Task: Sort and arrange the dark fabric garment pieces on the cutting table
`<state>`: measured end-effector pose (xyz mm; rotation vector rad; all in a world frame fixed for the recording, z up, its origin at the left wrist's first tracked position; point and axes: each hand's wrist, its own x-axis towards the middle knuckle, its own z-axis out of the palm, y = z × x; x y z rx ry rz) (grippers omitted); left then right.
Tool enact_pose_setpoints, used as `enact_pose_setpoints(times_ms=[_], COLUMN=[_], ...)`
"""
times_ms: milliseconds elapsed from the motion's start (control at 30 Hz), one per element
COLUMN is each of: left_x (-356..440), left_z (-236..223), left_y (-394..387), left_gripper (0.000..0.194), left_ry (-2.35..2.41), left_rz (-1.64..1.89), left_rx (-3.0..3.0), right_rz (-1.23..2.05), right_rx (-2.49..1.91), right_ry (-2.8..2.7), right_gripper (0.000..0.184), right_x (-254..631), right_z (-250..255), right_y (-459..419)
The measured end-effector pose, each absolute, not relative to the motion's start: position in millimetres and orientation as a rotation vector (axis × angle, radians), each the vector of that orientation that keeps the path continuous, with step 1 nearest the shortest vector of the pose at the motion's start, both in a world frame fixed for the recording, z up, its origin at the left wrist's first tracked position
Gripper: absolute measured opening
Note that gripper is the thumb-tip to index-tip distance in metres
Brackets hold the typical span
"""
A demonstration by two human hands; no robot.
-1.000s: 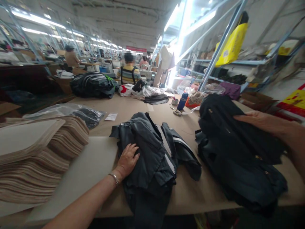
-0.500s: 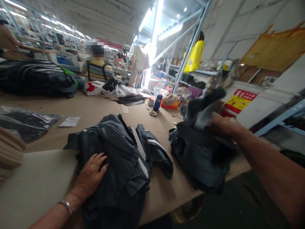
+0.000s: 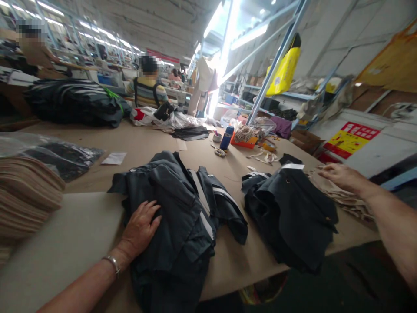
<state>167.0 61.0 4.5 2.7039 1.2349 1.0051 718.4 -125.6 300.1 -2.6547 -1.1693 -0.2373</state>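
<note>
My left hand (image 3: 140,230), a bracelet at its wrist, lies flat on a dark grey garment (image 3: 176,208) with pale reflective stripes. That garment spreads over the table and hangs past its near edge. To its right, a second heap of dark garment pieces (image 3: 289,213) carries a white strip on top and drapes over the edge. My right hand (image 3: 342,176) is beyond this heap, its fingers stretched out above a pile of beige cloth pieces (image 3: 347,198). Nothing shows in its fingers; whether they touch the beige cloth I cannot tell.
Scissors (image 3: 219,151), a blue bottle (image 3: 227,138) and an orange box (image 3: 244,141) stand mid-table. A bundle of dark garments (image 3: 74,102) lies at the back left. Stacked beige cloth (image 3: 29,195) is at the left. Two people (image 3: 151,89) work behind the table.
My right hand has let go of the dark garment piece it held up; the piece now lies on the right heap. The view has swung left. My left hand stays on its garment.
</note>
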Motion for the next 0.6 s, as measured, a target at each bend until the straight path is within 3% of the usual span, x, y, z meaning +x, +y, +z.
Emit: enact_pose_setpoints(times_ms=[100,267,400,500,600], left_x=[168.4,168.5,168.2,166.8,165.3], left_z=[7.7,9.5,9.2,7.7,16.0], left_y=[58.8,57.4,55.4,56.1,59.2], left_gripper=[0.036,0.035,0.035,0.033,0.030], left_ry=[1.259,1.290,1.289,1.285,1.251], left_rz=[0.983,0.969,0.959,0.972,1.009], left_rx=[2.666,2.636,2.641,2.611,2.530], right_rz=[-0.177,0.177,0.193,0.146,0.085], right_rx=[-2.548,-2.260,-2.294,-2.396,-2.459], right_ry=[-1.420,-1.982,-2.098,-2.063,-1.974], right_gripper=[0.035,0.030,0.025,0.025,0.027], right_x=[680.3,576.3,526.3,519.1,535.4], right_z=[265.0,174.8,118.0,108.1,130.9], right_y=[-92.1,-29.0,-7.3,-3.6,-4.1])
